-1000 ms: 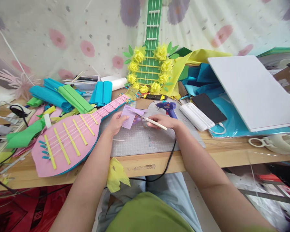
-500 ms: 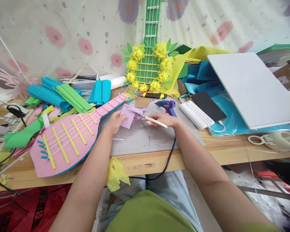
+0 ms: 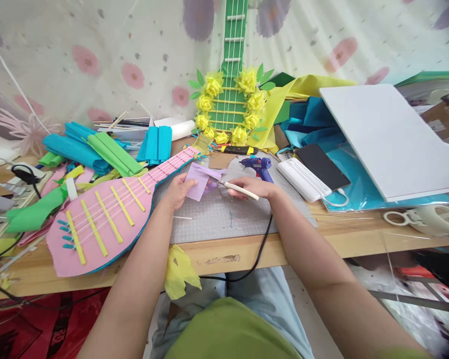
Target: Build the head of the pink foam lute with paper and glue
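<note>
My left hand (image 3: 180,190) pinches a piece of purple crepe paper (image 3: 197,182) above the grey cutting mat (image 3: 224,223). White-handled scissors (image 3: 241,190) are gripped in my right hand (image 3: 252,187), their blades lying across the paper's upper part. A strip of the purple paper sticks out to the right of the blades. To the left of my hands lies a pink paper guitar (image 3: 101,219) with yellow bars and white strings. Behind them stands a green guitar (image 3: 228,107) edged with yellow paper flowers. A blue glue gun (image 3: 259,165) rests just beyond my right hand.
A white power bank (image 3: 303,178), a black phone (image 3: 324,167) and a large white board (image 3: 387,139) lie to the right. Blue paper rolls (image 3: 77,149) and green paper (image 3: 114,154) are heaped at the left. Yellow paper (image 3: 181,271) hangs over the table's front edge.
Both hands stay in nearly the same place, with the scissors still across the purple paper. The whole view has shifted very slightly.
</note>
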The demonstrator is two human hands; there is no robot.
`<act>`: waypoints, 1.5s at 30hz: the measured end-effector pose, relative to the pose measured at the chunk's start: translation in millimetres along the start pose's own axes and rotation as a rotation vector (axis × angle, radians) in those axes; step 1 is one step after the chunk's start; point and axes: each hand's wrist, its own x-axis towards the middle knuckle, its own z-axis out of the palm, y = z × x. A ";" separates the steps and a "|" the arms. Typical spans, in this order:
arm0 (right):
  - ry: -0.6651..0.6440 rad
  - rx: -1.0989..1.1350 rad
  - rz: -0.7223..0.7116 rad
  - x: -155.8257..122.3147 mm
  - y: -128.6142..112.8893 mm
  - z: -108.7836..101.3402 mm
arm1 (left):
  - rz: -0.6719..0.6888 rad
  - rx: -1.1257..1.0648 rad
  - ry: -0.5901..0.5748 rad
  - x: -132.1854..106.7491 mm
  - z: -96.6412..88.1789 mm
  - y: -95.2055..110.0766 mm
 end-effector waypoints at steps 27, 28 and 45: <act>0.129 -0.007 0.074 3.5 -4.4 1.7 | -0.013 -0.007 -0.011 -0.9 -0.4 1.9; 0.126 -0.016 0.069 3.8 -4.0 1.9 | -0.016 -0.008 -0.011 -1.2 0.0 2.4; 0.114 -0.074 0.065 4.2 -1.4 3.4 | -0.001 0.056 -0.078 -4.0 8.3 -2.7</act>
